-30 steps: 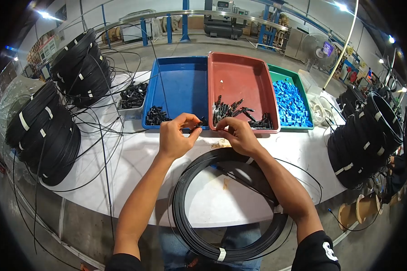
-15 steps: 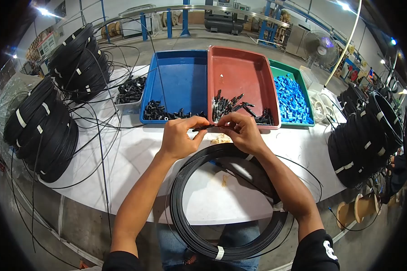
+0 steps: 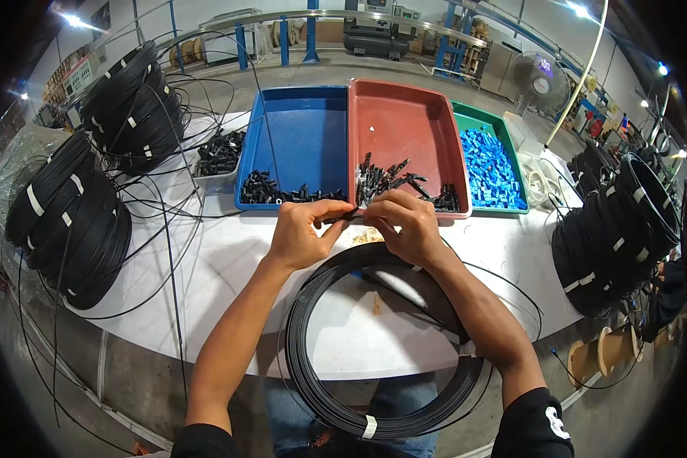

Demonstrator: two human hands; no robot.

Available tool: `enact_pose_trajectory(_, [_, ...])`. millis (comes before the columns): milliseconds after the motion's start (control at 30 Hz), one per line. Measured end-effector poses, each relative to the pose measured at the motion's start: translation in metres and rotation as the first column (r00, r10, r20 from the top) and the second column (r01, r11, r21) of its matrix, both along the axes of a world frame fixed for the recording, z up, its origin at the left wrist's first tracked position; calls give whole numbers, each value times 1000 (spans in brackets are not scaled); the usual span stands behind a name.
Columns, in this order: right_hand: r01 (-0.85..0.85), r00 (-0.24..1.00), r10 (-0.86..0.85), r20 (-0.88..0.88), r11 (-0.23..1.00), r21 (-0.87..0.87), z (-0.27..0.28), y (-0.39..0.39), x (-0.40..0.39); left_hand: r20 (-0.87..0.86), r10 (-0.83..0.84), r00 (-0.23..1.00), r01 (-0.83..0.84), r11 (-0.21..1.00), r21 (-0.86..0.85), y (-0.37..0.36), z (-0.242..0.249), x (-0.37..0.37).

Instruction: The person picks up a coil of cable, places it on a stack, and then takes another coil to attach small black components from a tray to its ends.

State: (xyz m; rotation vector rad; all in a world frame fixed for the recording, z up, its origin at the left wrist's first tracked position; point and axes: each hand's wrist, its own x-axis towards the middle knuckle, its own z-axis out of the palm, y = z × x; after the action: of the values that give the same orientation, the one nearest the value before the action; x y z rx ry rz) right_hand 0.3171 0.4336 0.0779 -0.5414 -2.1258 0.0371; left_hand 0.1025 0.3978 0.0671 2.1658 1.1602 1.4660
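A small black connector piece (image 3: 346,217) is pinched between the fingertips of my left hand (image 3: 301,231). My right hand (image 3: 406,227) closes its thumb and fingers on the other end of it, so the two hands nearly meet in front of the trays. The fingers partly cover the piece, and its exact shape is hard to see. Below my hands lies a coil of black cable (image 3: 301,336), bound with white tape; it hangs over the table's front edge above my lap.
A blue tray (image 3: 305,130) and a red tray (image 3: 404,114) hold black parts; a green tray (image 3: 517,164) holds blue pieces. Taped black cable coils (image 3: 76,221) stack up at left, with more coils (image 3: 614,229) at right. Loose cables trail across the white table (image 3: 221,267).
My right hand has turned slightly and shifted a little left, its fingers closer to my left fingertips. Both hands stay at the black piece.
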Motion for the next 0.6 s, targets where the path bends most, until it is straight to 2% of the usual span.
enact_pose_trajectory(333, [20,998,-11,-67,991,131,-4,3,-1,126,-134,983,138,990,-20,-1,-2,1])
enact_pose_trajectory(600, [20,998,-15,-68,998,61,-6,4,1,91,-108,990,109,994,-2,-3,-1,2])
